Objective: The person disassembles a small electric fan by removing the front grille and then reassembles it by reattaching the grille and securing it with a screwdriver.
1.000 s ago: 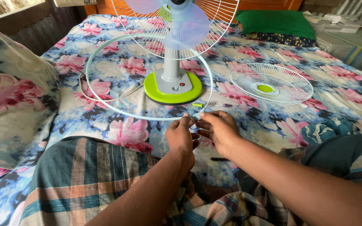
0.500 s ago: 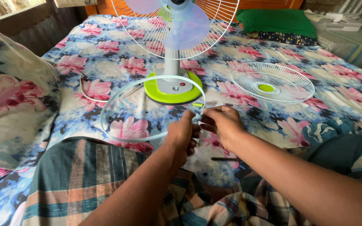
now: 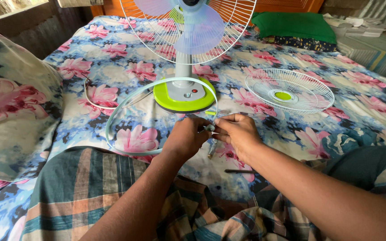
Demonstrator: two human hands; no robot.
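Observation:
My left hand [image 3: 187,137] and my right hand [image 3: 237,132] meet over the flowered bedsheet, both pinching the joined ends of a pale blue-green plastic ring [image 3: 126,102], the rim band of a fan guard. The ring loops out to the left and rests against the lime-green base [image 3: 184,96] of a table fan [image 3: 193,27]. The fan stands upright with pale purple blades and its white rear wire guard in place. A loose white front guard [image 3: 289,90] with a green centre lies flat on the bed to the right.
A thin dark tool [image 3: 240,171] lies on the sheet below my right hand. The fan's white cord [image 3: 95,103] curls at left. A flowered pillow [image 3: 14,107] sits far left, a green pillow [image 3: 298,26] at the back right. My checked cloth covers my legs.
The ring was wide around the fan base; it has been drawn in smaller and toward the left. Both hands stay at its joint, closer together.

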